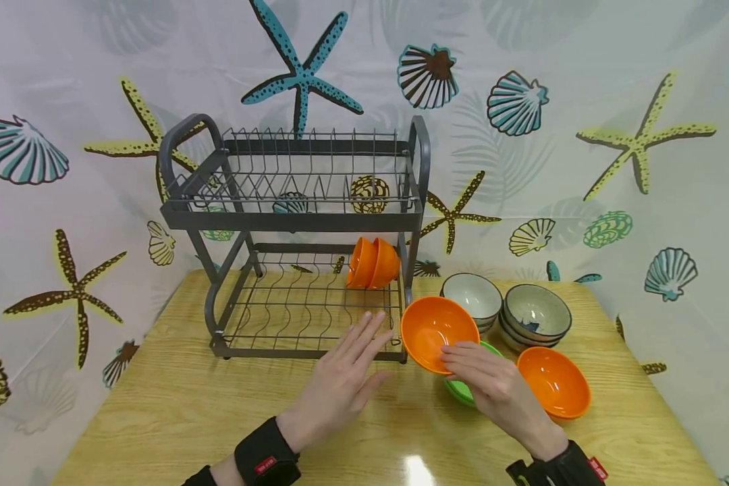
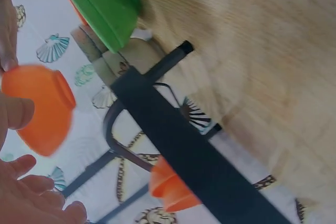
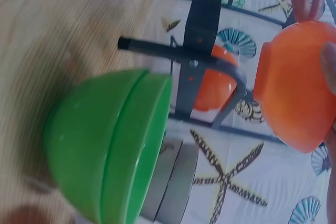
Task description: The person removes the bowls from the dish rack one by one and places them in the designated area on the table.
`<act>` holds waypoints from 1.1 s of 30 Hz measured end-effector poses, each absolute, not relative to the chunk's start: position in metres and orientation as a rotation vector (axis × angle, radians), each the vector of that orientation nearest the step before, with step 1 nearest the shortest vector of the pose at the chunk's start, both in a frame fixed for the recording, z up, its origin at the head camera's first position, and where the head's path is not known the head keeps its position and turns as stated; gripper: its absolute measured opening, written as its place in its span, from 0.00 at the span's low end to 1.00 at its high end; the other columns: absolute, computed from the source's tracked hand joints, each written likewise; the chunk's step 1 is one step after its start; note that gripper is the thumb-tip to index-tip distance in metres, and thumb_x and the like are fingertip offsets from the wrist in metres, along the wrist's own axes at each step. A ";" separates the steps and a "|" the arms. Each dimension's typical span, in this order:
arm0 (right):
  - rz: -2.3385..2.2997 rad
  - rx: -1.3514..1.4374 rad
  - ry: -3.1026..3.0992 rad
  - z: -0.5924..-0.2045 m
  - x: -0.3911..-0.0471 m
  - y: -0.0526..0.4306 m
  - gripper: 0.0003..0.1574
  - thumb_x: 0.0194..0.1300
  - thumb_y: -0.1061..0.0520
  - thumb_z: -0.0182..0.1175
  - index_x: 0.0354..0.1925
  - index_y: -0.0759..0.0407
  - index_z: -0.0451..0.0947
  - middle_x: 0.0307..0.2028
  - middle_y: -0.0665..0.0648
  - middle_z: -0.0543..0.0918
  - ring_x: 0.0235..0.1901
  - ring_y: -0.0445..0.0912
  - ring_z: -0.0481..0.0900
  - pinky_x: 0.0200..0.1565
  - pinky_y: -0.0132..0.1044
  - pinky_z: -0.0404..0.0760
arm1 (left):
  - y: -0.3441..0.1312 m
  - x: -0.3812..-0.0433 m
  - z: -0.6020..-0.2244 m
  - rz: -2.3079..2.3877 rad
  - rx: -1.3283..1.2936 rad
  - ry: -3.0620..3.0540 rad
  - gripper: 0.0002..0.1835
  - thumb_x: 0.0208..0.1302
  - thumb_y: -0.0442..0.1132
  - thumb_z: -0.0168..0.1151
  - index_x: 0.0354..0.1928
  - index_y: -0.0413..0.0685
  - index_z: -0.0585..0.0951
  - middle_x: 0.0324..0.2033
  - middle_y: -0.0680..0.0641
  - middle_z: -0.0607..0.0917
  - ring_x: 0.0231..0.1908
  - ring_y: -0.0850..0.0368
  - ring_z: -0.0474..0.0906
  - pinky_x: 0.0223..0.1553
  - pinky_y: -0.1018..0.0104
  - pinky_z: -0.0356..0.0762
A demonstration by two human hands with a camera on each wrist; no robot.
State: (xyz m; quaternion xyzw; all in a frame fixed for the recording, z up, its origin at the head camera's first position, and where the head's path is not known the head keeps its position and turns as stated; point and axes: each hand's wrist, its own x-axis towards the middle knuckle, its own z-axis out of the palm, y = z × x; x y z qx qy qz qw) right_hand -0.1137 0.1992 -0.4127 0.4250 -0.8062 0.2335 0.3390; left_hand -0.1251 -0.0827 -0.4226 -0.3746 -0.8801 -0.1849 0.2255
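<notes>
An orange bowl (image 1: 428,332) is held up off the table by my right hand (image 1: 492,381), which pinches its near rim, fingers inside and thumb against the outer wall. To the left of it my left hand (image 1: 346,378) reaches forward with fingers straight, holding nothing and apart from the bowl in the head view. In the right wrist view the raised bowl (image 3: 296,87) appears from its side and foot. Under it stand stacked green bowls (image 1: 462,391), partly hidden by the right hand. Two orange bowls (image 1: 373,263) lean on edge in the rack's lower tier.
A dark two-tier dish rack (image 1: 316,354) stands at the back, its upper tier holding no dishes. Right of it are stacked white bowls (image 1: 470,297), greyish bowls (image 1: 537,312) and another orange bowl (image 1: 554,383). A shell-patterned cloth (image 1: 541,40) hangs behind the wooden table (image 1: 176,405).
</notes>
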 end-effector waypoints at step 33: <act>0.639 0.836 -2.208 -0.436 -0.086 0.298 0.33 0.77 0.40 0.47 0.40 0.63 0.88 0.47 0.52 0.90 0.64 0.24 0.71 0.67 0.16 0.66 | -0.119 -0.150 -0.463 -0.536 -0.698 -2.731 0.28 0.74 0.44 0.58 0.72 0.45 0.68 0.78 0.41 0.61 0.78 0.42 0.55 0.77 0.41 0.56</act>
